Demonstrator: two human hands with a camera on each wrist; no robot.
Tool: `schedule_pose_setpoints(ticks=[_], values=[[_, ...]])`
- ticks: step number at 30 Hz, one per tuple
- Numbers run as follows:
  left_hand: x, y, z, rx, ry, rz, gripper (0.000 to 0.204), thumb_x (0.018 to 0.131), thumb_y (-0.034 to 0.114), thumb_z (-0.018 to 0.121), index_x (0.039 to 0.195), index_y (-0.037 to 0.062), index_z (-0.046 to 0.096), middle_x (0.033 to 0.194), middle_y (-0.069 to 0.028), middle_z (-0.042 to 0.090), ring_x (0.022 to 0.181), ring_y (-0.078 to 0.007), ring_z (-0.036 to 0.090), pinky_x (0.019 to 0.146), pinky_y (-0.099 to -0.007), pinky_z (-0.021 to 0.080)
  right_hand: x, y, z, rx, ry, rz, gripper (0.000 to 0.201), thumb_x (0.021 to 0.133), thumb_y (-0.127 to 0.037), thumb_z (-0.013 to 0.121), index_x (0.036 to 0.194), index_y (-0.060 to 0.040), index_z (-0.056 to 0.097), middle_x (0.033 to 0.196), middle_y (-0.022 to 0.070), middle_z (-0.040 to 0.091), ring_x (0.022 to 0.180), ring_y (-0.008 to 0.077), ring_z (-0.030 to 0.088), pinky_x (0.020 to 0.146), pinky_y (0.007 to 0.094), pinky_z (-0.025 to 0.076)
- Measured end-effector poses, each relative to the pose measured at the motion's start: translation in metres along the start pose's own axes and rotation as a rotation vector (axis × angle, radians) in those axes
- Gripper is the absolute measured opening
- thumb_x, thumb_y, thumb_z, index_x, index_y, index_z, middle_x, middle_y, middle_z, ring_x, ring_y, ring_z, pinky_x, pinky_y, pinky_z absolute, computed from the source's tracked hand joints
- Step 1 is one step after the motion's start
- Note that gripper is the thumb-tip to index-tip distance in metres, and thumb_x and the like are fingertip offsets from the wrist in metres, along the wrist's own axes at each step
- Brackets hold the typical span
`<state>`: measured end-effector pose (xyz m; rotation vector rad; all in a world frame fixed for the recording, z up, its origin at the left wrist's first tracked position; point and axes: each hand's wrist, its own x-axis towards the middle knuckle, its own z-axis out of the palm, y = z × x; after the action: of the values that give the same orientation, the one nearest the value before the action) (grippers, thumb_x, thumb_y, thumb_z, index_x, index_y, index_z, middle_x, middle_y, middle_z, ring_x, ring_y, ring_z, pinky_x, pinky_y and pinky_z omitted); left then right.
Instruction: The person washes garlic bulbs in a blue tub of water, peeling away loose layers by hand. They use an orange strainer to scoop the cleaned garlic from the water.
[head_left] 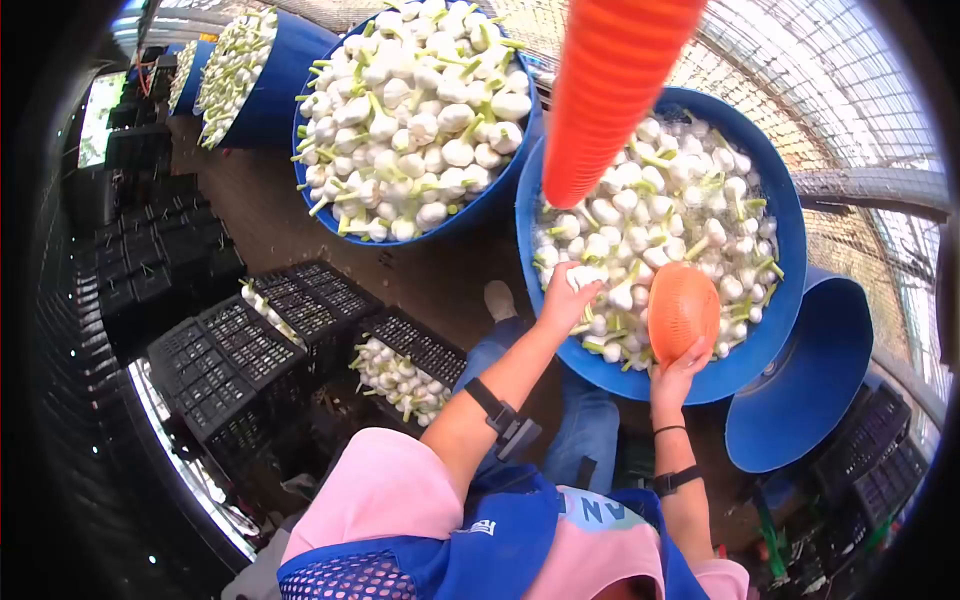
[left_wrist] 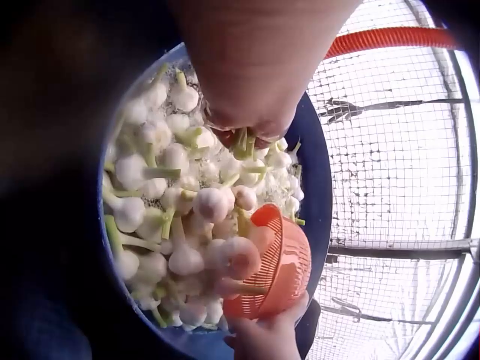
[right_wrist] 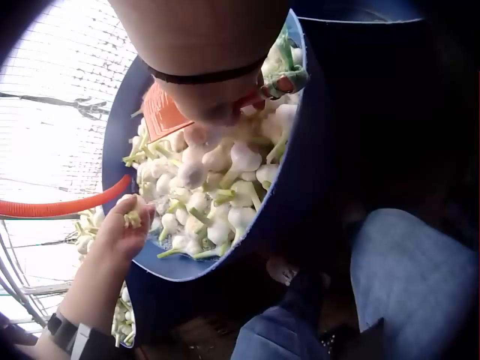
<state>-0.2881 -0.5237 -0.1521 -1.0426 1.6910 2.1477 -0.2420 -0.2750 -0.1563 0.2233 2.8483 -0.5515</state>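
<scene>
Garlic bulbs with green stems float in water in a blue tub. The left hand holds garlic over the tub's near left part; green stem ends show under its fingers in the left wrist view. At the tub's near side, the right hand grips an orange slotted basket by its rim, tilted over the bulbs. In the left wrist view the basket has bulbs at its opening. The right wrist view shows garlic in the left hand.
A red corrugated hose comes down into the tub. Another blue tub heaped with garlic stands to the left. Black crates line the lower left, one holding garlic. An empty blue container leans at the right.
</scene>
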Motion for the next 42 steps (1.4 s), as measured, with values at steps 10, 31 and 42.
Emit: schedule_pose_setpoints(ticks=[10, 31, 42], values=[[-0.056, 0.102, -0.193, -1.048, -0.052, -0.037, 0.029, 0.096, 0.037, 0.047, 0.111, 0.0133, 0.056, 0.104, -0.0074, 0.063, 0.089, -0.0280, 0.063, 0.065, -0.0342, 0.050, 0.004, -0.077, -0.040, -0.027, -0.180, -0.070, 0.098, 0.068, -0.012, 0.068, 0.147, -0.0065, 0.011, 0.142, 0.0347, 0.020, 0.130, 0.0494, 0.028, 0.106, 0.0472, 0.031], [-0.527, -0.177, -0.366, -1.578, 1.478, 0.542, 0.034, 0.086, 0.035, 0.065, 0.110, 0.0179, 0.048, 0.100, -0.0056, 0.056, 0.075, -0.0205, 0.060, 0.055, -0.0321, 0.054, -0.017, -0.247, -0.004, -0.437, -0.717, -1.059, 0.088, 0.070, -0.017, 0.075, 0.142, -0.0024, 0.027, 0.132, 0.0213, 0.045, 0.115, 0.0326, 0.045, 0.094, 0.0371, 0.037], [-0.716, -0.322, -0.336, -1.577, 1.872, 0.064, 0.041, 0.084, 0.050, 0.062, 0.115, 0.0271, 0.048, 0.104, 0.0022, 0.060, 0.087, -0.0179, 0.058, 0.073, -0.0404, 0.039, -0.062, -0.300, 0.040, -0.426, -0.802, -1.016, 0.083, 0.071, -0.020, 0.078, 0.139, -0.0025, 0.033, 0.126, 0.0156, 0.050, 0.105, 0.0230, 0.051, 0.083, 0.0299, 0.043]])
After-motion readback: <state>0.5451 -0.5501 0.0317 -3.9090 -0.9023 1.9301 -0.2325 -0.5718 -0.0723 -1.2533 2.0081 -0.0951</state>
